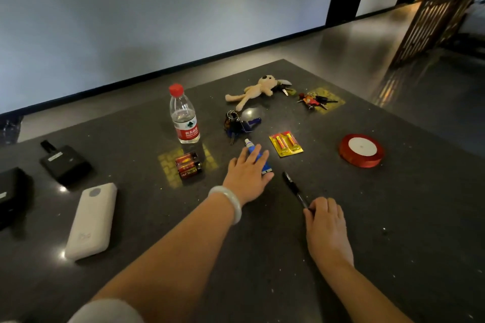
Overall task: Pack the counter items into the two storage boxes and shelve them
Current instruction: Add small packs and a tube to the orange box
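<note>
Both hands are out over the dark counter (262,257) at once — the person looks to be gathering two small things in one go. The left hand (246,176) lies flat over a blue tube (256,152), fingers nearly straight across its body, the white cap poking out past the fingertips; it covers the tube rather than grips it, as far as I can see. The right hand (324,220) is curled down at the near end of a black pen (294,187), fingertips pinching that end while the rest of the barrel lies on the counter, pointing away toward the tube. The two hands sit apart, the pen stretching across most of the gap between them. Everything else waits spread out, each piece with room around it for an easy grab: a water bottle (183,115) standing upright behind loose red batteries (188,165), a carded battery pack (286,144) just right of the tube, a red ribbon spool (361,150) farther right, a plush toy (256,92) and key bunches at the back, a white power bank (91,220) off to the left. No storage boxes in sight from here — so packing seems barely begun.
</note>
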Demonstrator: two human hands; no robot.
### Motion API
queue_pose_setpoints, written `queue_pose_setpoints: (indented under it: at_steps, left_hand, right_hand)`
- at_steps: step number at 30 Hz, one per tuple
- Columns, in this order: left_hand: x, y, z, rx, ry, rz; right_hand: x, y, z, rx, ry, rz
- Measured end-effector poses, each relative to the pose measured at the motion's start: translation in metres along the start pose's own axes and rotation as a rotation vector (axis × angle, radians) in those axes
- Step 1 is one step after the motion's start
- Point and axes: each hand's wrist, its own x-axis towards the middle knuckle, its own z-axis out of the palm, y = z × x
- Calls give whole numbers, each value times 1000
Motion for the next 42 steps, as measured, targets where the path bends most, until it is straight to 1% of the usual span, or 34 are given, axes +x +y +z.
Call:
queue_pose_setpoints:
  at_steps: [2, 3, 7, 10, 12, 14, 16, 17, 18, 20, 22, 24, 28, 35, 39, 42]
  left_hand:
    - [8, -3, 8, 8, -96, 28]
    - [8, -4, 11, 5, -100, 41]
    - [-21, -3, 15, -56, -44, 89]
    - [-60, -5, 14, -108, -50, 118]
    - [-81, -5, 13, -206, -25, 111]
    - [-94, -2, 9, -346, 62, 55]
    - [-98, 4, 6, -448, 138, -64]
    - [-97, 8, 5, -474, 146, -136]
    - [-95, 11, 4, -472, 139, -203]
    - [-90, 15, 3, -390, 116, -296]
    - [-86, 18, 3, -325, 107, -346]
    - [-85, 21, 2, -341, 95, -356]
    - [-88, 31, -1, -369, 54, -332]
    - [-109, 51, -1, -190, 12, -269]
    - [-116, 59, -2, -128, -10, -206]
    - [-123, 77, -1, -18, -39, -159]
  right_hand:
    - [0, 0, 1, 7, 6, -4]
    - [0, 0, 1, 10, 8, -5]
    - [1, 1, 1, 29, 16, -12]
    - [-1, 1, 0, 38, 18, -9]
    - [-1, 1, -1, 40, 17, -17]
    - [-1, 1, -3, 61, 6, -12]
    - [-1, 2, -5, 90, -15, -1]
    - [-1, 3, -5, 101, -27, 4]
    - [-1, 3, -6, 110, -37, 5]
    - [-1, 3, -8, 125, -59, 11]
    - [-1, 2, -10, 137, -94, 43]
    - [-6, 2, -15, 143, -126, 75]
    - [-30, 9, -29, 174, -170, 139]
    - [-75, 32, -63, 264, -195, 327]
    - [-96, 49, -89, 364, -133, 418]
    - [-114, 64, -115, 438, -57, 461]
